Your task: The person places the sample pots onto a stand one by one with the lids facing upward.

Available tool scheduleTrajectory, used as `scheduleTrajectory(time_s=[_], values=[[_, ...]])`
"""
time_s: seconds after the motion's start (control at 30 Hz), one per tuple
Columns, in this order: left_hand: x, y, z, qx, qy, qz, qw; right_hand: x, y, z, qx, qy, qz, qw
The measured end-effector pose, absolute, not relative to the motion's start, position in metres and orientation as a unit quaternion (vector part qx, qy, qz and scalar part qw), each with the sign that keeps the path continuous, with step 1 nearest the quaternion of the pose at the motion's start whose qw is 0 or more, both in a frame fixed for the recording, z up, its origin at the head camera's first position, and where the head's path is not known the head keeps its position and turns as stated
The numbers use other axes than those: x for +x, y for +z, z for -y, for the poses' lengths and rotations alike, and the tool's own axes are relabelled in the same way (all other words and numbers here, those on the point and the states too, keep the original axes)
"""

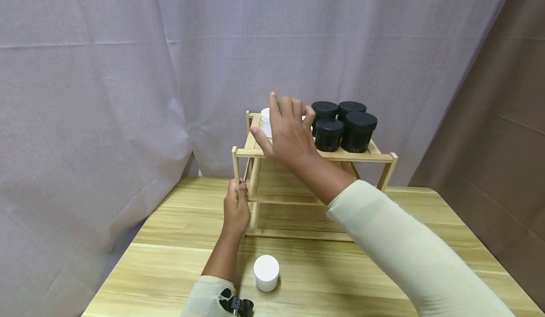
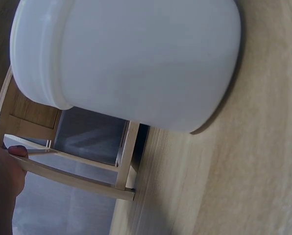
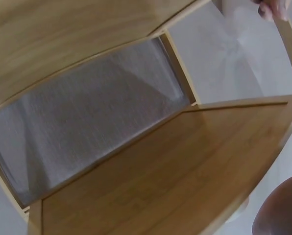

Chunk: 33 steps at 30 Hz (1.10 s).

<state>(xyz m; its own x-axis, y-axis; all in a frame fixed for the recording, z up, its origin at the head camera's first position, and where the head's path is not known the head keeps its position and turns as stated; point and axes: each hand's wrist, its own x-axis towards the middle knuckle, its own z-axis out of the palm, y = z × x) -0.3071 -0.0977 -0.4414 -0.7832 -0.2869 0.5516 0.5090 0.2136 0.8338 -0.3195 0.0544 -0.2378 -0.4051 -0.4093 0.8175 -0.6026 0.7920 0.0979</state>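
Note:
A light wooden rack (image 1: 294, 198) with tiers stands on the table. My left hand (image 1: 236, 208) grips its front left post, thumb on the near side; the left wrist view also shows that hand (image 2: 6, 171) on the frame. Over the left part of the top shelf is my right hand (image 1: 294, 130), fingers extended upward and thumb spread to the left. Just left of it stands a white lidded jar (image 1: 266, 122), partly covered by the hand; more white shows behind its fingers. Another white jar (image 1: 266, 272) stands upright on the table in front of the rack, large in the left wrist view.
Several black lidded jars (image 1: 359, 130) stand together on the right part of the top shelf. The wood-grain table (image 1: 170, 241) reaches back to a grey curtain (image 1: 213, 47). A brown curtain (image 1: 489, 132) hangs at the right.

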Motion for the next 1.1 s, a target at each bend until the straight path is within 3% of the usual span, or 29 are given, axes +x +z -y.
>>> scheduleTrajectory(time_s=[0.27, 0.67, 1.1], values=[[-0.306, -0.441, 0.098, -0.081, -0.618, 0.713, 0.322, -0.314, -0.261, -0.062, 0.339, 0.091, 0.814, 0.463], [-0.305, -0.441, 0.1, -0.082, -0.613, 0.718, 0.319, -0.315, -0.302, -0.075, 0.416, 0.041, 0.73, 0.54], [-0.305, -0.441, 0.104, -0.085, -0.609, 0.719, 0.323, -0.306, -0.335, -0.08, 0.439, 0.014, 0.71, 0.55]])
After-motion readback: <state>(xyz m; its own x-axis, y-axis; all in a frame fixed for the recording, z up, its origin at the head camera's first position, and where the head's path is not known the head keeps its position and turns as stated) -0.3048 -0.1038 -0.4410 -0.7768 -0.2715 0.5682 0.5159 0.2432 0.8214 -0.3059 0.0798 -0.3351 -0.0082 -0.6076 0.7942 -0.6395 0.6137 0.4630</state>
